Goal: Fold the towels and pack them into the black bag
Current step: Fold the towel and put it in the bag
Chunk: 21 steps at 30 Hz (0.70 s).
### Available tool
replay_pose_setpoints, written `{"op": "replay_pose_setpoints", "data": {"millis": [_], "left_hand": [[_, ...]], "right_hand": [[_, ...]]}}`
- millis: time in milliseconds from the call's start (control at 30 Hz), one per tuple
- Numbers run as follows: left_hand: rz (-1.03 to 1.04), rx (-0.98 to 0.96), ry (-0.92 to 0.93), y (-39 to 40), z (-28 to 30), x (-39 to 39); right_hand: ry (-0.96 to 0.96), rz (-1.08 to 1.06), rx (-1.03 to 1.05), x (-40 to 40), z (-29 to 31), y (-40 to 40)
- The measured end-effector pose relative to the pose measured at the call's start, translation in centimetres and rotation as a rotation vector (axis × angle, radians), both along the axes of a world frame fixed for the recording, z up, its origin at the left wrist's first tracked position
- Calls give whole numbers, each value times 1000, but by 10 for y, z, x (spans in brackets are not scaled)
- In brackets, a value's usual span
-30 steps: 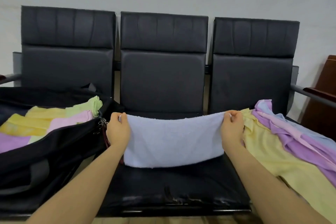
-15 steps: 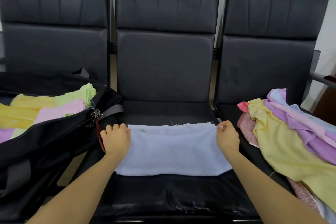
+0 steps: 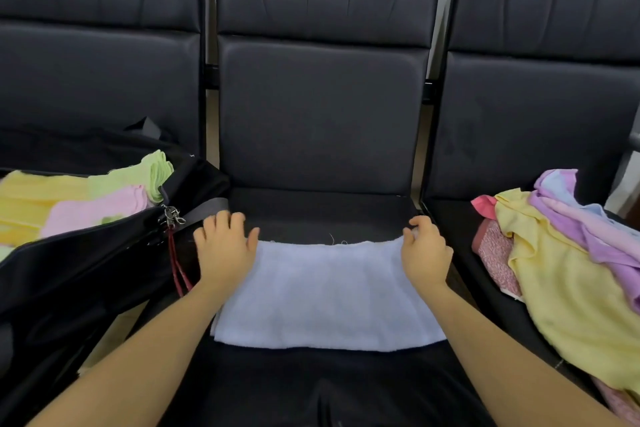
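Lowered since a second ago: pale blue towel (image 3: 329, 291) now flat on middle seat (image 3: 322, 215). Left hand (image 3: 225, 250) fingers spread, pressing left corner; right hand (image 3: 424, 253) pinching right corner. Black bag (image 3: 86, 274) left, unfolded towel pile (image 3: 568, 274) right.

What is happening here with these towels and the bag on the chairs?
A person is folding a pale blue towel laid flat on the middle chair seat. The left hand rests with spread fingers on the towel's left end, and the right hand pinches its far right corner. On the left, the open black bag already holds folded yellow, pink and green towels. A loose pile of unfolded towels waits on the right chair.
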<state>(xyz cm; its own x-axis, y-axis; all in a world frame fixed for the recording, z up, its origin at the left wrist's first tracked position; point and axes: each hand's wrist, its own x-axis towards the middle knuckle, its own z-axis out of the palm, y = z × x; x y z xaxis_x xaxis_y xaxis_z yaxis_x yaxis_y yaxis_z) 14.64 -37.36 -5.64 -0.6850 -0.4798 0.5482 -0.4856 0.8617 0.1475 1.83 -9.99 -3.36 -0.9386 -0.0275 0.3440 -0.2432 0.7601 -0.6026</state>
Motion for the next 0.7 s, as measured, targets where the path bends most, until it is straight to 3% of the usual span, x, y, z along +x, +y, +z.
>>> {"op": "replay_pose_setpoints", "data": {"millis": [67, 167, 267, 367, 700], "left_hand": [[-94, -12, -63, 14, -4, 0], [-230, 70, -216, 45, -7, 4], [-219, 262, -445, 70, -17, 8], [-234, 360, -684, 79, -24, 19], [-313, 412, -885, 86, -16, 50]], "right_hand": [[61, 58, 123, 7, -9, -6], [147, 306, 309, 22, -21, -10], [-39, 499, 583, 35, -34, -6], [-185, 500, 818, 46, -41, 4], [-342, 506, 868, 89, -32, 31]]}}
